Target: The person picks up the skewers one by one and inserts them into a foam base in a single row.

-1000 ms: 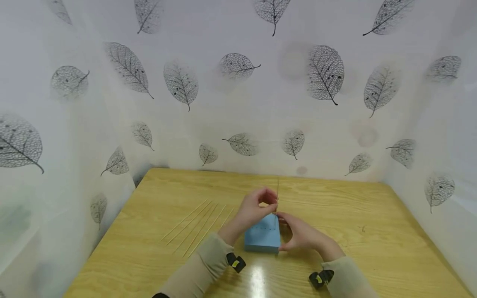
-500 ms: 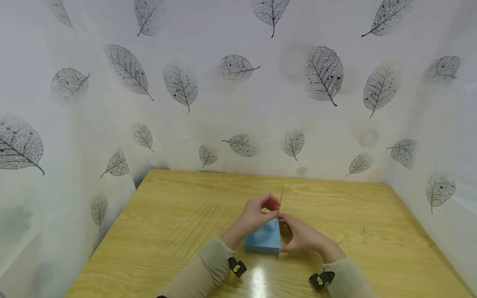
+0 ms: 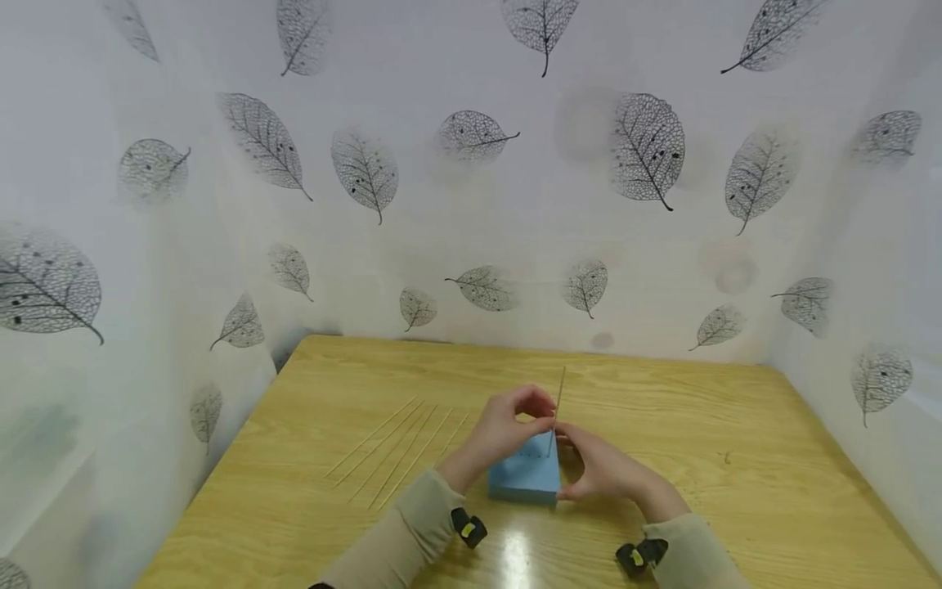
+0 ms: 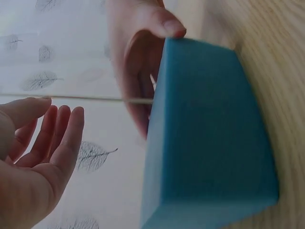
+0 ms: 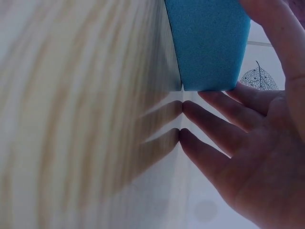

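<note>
A light-blue foam block (image 3: 524,481) lies on the table with a row of small dark dots across its top. Near its right side a thin bamboo stick (image 3: 561,393) stands in or on the top, leaning slightly right. My left hand (image 3: 508,425) pinches this stick between thumb and fingertips above the block, also visible in the left wrist view. The right hand (image 3: 607,470) grips the block's right side, thumb at the near corner and fingers at the far one. In the right wrist view, some fingertips touch the block (image 5: 209,52) and others rest on the tabletop.
Several similar sticks (image 3: 397,450) lie spread side by side on the wooden table (image 3: 699,425), left of the left forearm. A leaf-patterned white curtain (image 3: 537,221) encloses the back and sides. A small dark mark (image 3: 724,458) shows on the table at right.
The stick has gone from nearly vertical to leaning right, and its top sits lower. My left hand has come down slightly with it. The right hand keeps its grip on the block.
</note>
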`<state>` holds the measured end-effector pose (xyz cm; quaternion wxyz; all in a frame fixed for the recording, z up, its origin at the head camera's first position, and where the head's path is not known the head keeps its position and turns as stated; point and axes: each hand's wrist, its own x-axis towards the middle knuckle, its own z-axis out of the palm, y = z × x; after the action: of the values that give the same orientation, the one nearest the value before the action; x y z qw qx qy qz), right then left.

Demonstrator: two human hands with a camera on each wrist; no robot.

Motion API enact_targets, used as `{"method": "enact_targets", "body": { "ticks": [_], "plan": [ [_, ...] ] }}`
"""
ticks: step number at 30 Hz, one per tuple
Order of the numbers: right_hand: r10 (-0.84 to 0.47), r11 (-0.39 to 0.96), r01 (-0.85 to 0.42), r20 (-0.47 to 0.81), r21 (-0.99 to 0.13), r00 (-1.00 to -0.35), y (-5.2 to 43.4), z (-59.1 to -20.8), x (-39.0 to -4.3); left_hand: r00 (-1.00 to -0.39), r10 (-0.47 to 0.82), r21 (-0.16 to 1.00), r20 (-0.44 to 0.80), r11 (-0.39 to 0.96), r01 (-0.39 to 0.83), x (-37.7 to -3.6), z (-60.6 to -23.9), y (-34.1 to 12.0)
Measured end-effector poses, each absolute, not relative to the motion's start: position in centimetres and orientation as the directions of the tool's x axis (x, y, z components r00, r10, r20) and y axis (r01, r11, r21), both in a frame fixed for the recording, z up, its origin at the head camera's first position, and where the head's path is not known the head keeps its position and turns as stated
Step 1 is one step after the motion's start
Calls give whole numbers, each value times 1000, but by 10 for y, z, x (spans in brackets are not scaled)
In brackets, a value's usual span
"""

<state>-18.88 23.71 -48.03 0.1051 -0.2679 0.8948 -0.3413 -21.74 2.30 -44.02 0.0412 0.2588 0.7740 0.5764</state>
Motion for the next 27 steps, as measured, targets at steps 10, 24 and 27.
{"method": "enact_targets", "body": {
  "ticks": [10,24,27],
  "plan": [
    [-560,632,-364,-78,-684,-825,236,-491,-177,-914,365,888,176,342,308,-237,-443,-59],
    [-566,617,-391,-40,-683,-823,236,-480,-185,-890,416,904,-186,427,11,-274,-435,-193],
    [-571,612,-399,-32,-683,-820,236,-478,-187,-886,413,897,-212,442,-8,-275,-435,-204]
  ]
}}
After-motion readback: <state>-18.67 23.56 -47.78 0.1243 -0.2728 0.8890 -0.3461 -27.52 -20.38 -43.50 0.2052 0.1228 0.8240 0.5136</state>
